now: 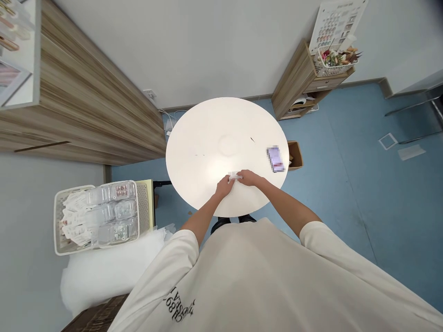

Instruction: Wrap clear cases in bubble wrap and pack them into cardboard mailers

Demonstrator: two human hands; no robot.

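A small white crumpled piece (235, 175), thin like tissue or plastic film, sits between my two hands over the near part of the round white table (207, 124). Its exact kind is too small to make out. My left hand (224, 186) is closed with its fingertips on the left end of the piece. On the opposite end, my right hand (248, 178) pinches it with bent fingers. Further right on the tabletop lies a purple, blurred flat object (275, 159).
A brown cardboard box (295, 155) stands on the floor beyond the table's right edge. White baskets (57, 221) with clear plastic boxes and papers are at the left, above white wrapping material (104, 267). A wooden cabinet (297, 78) bears a basket of flowers (332, 70).
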